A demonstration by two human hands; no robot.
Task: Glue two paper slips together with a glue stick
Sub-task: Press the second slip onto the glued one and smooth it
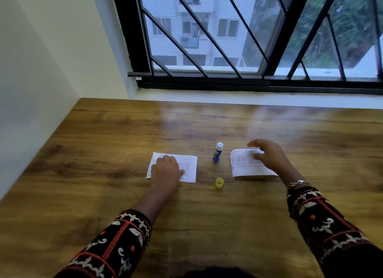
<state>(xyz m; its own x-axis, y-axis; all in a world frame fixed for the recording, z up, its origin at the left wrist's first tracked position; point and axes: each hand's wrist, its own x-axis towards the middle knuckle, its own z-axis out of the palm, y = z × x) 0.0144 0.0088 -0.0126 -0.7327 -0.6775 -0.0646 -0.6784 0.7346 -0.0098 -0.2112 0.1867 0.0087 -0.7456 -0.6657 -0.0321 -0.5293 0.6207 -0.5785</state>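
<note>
From here I see my left hand (165, 169) spread flat, palm down, on the white printed paper slip on the left (191, 163), pinning it to the brown wood-grain table (103, 153). My right hand (269, 155) hovers loosely curled over the second white printed paper slip (246, 167), fingers pinching its far corner, which is already curling off the table. Between the two slips the small blue glue stick with its white tip bared (217, 152) stands upright, touching neither. Its yellow-green cap (219, 183) lies nearer to me, apart from the stick.

I judge the step in hand to be lifting the right slip to carry it across. I cannot tell whether glue is already on the left slip; nothing shiny shows. To do it well, I would pinch the corner lightly so the paper does not crease further, raise it clear of the upright stick rather than sweeping sideways into it, and keep the left palm firm so the base slip cannot skate. Then line up the edges before pressing down.
</note>
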